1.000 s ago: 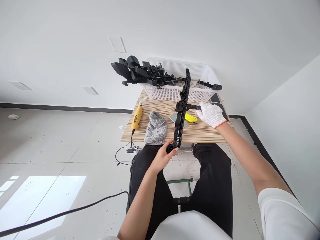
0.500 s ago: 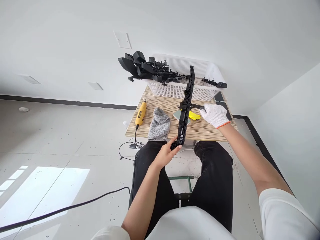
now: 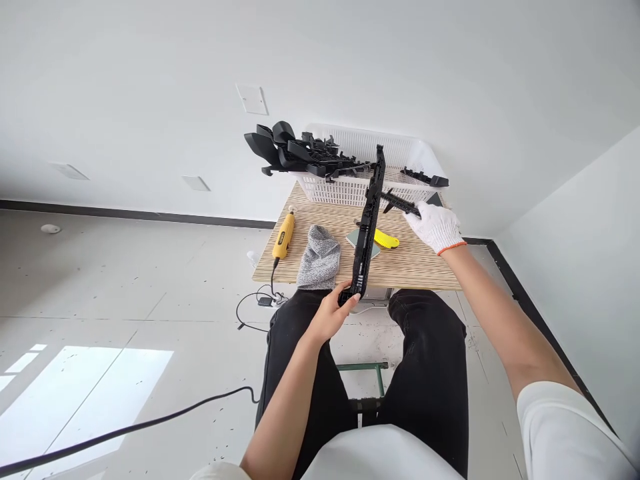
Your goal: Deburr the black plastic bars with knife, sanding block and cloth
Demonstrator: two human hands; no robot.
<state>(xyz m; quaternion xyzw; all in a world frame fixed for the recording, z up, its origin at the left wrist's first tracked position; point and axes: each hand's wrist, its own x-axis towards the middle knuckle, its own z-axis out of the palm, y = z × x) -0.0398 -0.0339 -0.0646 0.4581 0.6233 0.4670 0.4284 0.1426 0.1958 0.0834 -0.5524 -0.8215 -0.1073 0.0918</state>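
My bare left hand (image 3: 329, 315) grips the lower end of a long black plastic trim strip (image 3: 369, 223), which stands tilted over the table front. My right hand (image 3: 437, 227), in a white knit glove with an orange cuff edge, is closed on a narrow black ribbed piece (image 3: 399, 202) with a short prong. The far end of that piece lies close to the strip's right side; whether they touch I cannot tell. Behind the strip lie a yellow ridged object (image 3: 386, 239) and a grey-green flat pad (image 3: 352, 237), partly hidden.
A white plastic basket (image 3: 330, 193) at the table's back holds several black plastic parts (image 3: 295, 150), some jutting over its left side. A yellow corded rotary tool (image 3: 284, 235) and a grey cloth glove (image 3: 319, 259) lie on the wooden table (image 3: 270, 270). A cable (image 3: 150, 424) crosses the floor.
My right hand has shifted slightly right with the narrow black piece, which now slants and shows more of its length beside the strip. My left hand keeps its hold. The view has tilted slightly upward.
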